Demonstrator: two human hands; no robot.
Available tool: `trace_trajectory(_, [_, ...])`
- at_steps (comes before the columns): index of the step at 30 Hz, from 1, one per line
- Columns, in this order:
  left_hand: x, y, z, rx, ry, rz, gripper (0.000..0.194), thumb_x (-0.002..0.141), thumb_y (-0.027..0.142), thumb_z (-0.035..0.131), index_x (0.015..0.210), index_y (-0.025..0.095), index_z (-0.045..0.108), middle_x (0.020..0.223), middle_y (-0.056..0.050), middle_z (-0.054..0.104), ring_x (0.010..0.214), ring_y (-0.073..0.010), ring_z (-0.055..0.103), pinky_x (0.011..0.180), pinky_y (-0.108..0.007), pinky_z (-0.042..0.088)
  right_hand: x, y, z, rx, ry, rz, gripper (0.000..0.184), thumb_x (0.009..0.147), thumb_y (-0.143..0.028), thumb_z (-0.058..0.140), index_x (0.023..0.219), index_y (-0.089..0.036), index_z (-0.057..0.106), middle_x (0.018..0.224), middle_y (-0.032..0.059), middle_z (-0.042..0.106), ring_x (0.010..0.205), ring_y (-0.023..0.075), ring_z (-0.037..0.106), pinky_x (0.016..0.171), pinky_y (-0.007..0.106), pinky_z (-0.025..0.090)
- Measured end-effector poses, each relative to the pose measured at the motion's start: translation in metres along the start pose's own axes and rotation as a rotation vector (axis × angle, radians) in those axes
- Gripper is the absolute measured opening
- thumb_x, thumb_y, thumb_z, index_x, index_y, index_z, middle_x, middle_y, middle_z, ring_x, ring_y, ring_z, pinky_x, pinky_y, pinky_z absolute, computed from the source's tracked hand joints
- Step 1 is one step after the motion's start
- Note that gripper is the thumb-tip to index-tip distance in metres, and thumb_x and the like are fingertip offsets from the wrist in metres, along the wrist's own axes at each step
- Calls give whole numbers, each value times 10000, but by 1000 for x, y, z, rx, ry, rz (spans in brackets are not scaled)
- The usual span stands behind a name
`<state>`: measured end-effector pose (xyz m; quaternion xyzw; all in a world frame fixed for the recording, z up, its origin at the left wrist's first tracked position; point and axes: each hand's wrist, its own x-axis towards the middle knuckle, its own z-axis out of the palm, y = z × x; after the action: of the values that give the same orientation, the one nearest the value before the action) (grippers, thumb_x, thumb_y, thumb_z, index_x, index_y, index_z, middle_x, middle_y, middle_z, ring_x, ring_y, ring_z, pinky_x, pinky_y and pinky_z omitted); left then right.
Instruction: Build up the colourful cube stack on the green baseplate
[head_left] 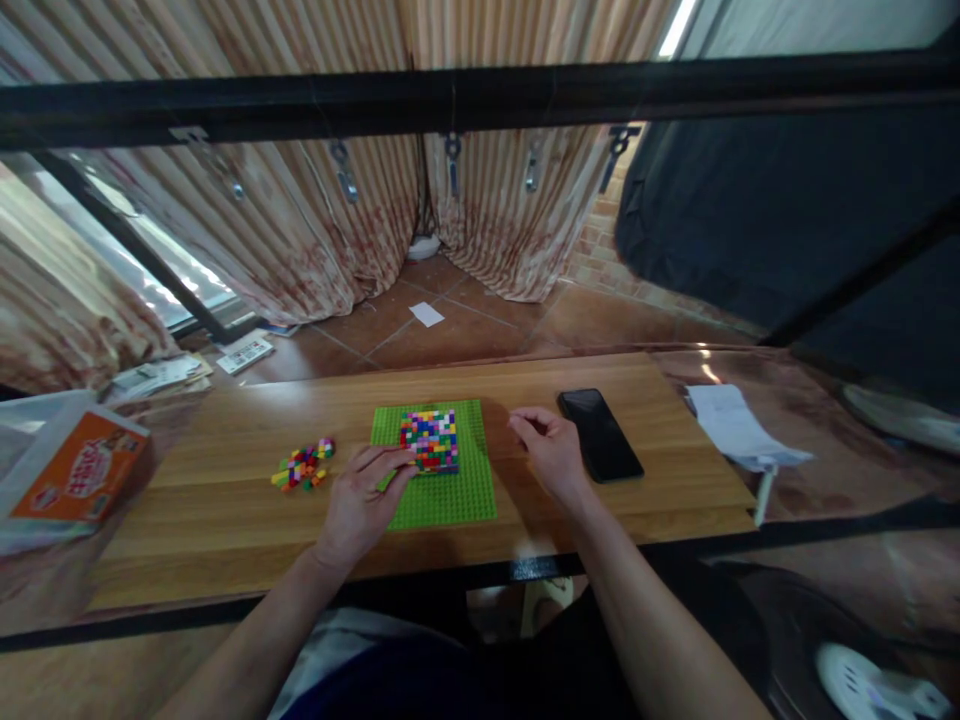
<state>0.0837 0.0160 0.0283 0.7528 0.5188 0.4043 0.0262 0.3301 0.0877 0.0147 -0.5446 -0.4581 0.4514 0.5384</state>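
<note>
On the wooden table lies a green studded baseplate (476,500), with a square patch of small multicoloured toy bricks (439,440) built on its upper middle. My left hand (364,495) reaches over the baseplate's left side. Its thumb and fingertips come close together at the lower left corner of the brick patch; whatever is between them is too small to make out. My right hand (551,450) hovers between the baseplate and the black phone, fingers curled and thumb against the forefinger. Anything inside that pinch is hidden. Loose bricks (304,465) form a small pile left of my left hand.
A black phone (600,435) lies right of my right hand. Beyond the table's right end are white papers (739,425). An orange-and-white box (79,470) stands past its left end. A dark metal bar (480,97) with hanging clips crosses above the far side.
</note>
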Motion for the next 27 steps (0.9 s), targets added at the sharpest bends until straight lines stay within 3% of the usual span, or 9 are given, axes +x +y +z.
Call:
trace_trajectory(11, [-3,1,-3,153,-26,42,81,884,230,611,946,205,656,839,-12,727,762,-162,646,765,-309,494,-5,13,1,-108,-38,-22,260,714,-410,672,786,-166,726,733,50,710,624,157,587,563,265,434])
trace_trajectory(23, [3,-3,-1,190,-47,187,200,906,198,576,1100,223,618,848,5,737,741,-153,658,843,-339,464,-6,19,3,-138,-66,-55,241,747,-390,649,803,-169,728,765,56,720,670,171,609,611,281,450])
trace_trajectory(27, [4,-8,0,143,-36,179,289,887,200,599,1175,226,596,835,2,726,759,-162,647,874,-353,468,-6,19,5,-162,-65,-60,234,746,-383,646,798,-171,729,766,55,726,686,180,624,635,291,462])
